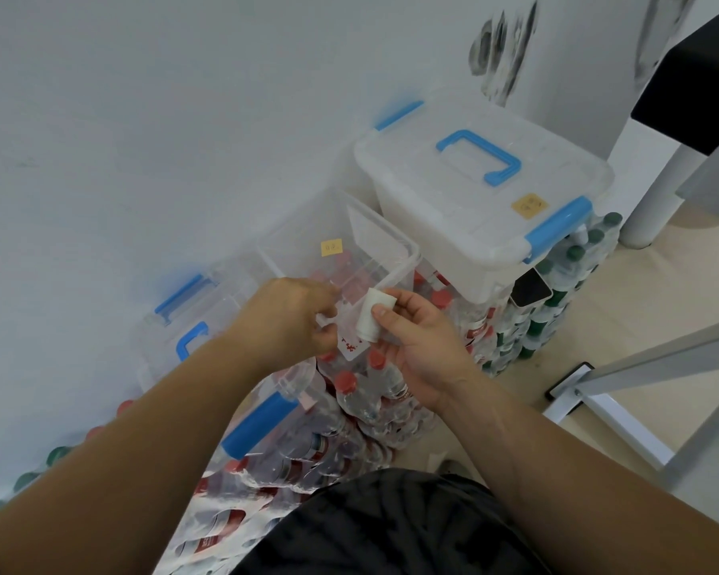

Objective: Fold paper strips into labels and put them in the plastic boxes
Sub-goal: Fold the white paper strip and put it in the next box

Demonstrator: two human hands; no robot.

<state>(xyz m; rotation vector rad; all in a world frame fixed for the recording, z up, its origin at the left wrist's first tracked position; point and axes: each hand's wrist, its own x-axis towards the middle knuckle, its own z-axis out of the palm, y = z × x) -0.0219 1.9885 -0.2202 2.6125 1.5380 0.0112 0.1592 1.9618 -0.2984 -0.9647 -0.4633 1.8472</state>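
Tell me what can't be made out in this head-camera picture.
Head view:
- Yellow sticker on the open clear box: writing too small.
- Left hand: its back hides the fingertips and their grip.
- White paper roll in the right hand: thumb covers part.
- Closed box: frosted walls hide contents.

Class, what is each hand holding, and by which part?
The right hand pinches the white paper roll round its middle. The left hand has curled fingers; its hold cannot be told.
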